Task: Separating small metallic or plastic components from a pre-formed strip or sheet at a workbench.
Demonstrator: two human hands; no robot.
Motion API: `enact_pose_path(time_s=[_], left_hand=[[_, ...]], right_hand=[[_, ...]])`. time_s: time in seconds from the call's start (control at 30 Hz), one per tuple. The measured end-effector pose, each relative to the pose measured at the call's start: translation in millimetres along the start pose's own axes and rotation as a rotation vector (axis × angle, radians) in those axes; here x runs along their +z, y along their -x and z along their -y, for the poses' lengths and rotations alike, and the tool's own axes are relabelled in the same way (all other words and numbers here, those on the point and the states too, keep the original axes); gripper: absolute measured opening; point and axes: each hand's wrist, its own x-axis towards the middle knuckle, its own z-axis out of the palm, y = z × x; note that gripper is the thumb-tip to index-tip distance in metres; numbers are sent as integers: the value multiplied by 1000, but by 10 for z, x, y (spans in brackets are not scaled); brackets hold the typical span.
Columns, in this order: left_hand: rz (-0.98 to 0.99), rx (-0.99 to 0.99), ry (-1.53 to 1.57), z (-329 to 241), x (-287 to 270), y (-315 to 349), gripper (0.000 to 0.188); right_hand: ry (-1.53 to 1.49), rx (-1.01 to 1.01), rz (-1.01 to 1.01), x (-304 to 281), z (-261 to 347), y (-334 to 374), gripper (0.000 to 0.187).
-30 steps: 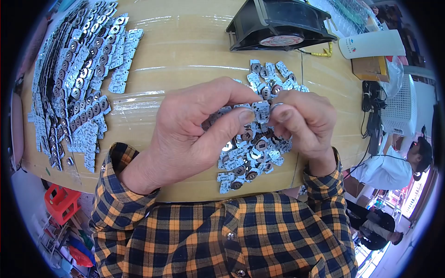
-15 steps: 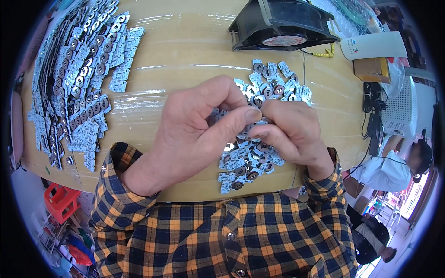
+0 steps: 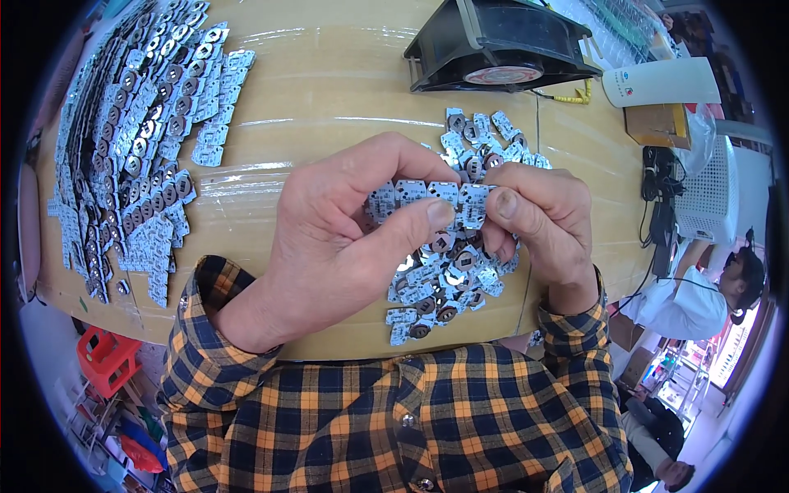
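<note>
A strip of small white circuit boards [image 3: 411, 192] is stretched between my two hands above the table. My left hand [image 3: 353, 222] grips most of its length, thumb on the near face and fingers behind. At the strip's right end, my right hand [image 3: 538, 218] pinches the last board between thumb and fingers. Beneath and around my hands lies a heap of separate small circuit boards [image 3: 448, 283], several carrying round dark coin-cell holders. More loose boards [image 3: 485, 135] lie just beyond my fingers.
Stacked strips of circuit boards [image 3: 136, 156] cover the table's left side. At the far side stands a black fan [image 3: 501, 49]. A white cup [image 3: 662, 82], a cardboard box [image 3: 657, 125], black cables [image 3: 657, 189] and a white perforated basket [image 3: 711, 193] line the right. A red stool [image 3: 111, 357] stands lower left.
My right hand has turned and shifted slightly right, with its thumb now on the strip's end board. The strip's flat face now shows between my hands.
</note>
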Motion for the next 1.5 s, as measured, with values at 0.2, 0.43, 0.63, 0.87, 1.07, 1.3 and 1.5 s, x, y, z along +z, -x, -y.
enact_pose_path(time_s=[0.2,0.43,0.63,0.87,1.07,1.3,1.5], left_hand=[[-44,269,-303,117,-2,-30,18],[130,-182,502,20,-50,-22,17],[-108,259,-116,104,42,-24,20],[-104,647,-530,136,30,-91,27],[-173,657,-529,155,64,-88,30],[-190,526,-457,138,55,-58,24],[-86,505,-454,96,10,-80,21]], right_hand=[[181,-114,21,34,-78,-46,28],[-605,179,107,96,-96,-38,29],[-608,137,-75,185,-157,-72,30],[-324,83,-21,115,-117,-48,30],[-370,115,-33,129,-104,-56,32],[-405,179,-56,156,-111,-75,32],[-492,150,-119,197,-123,-72,27]])
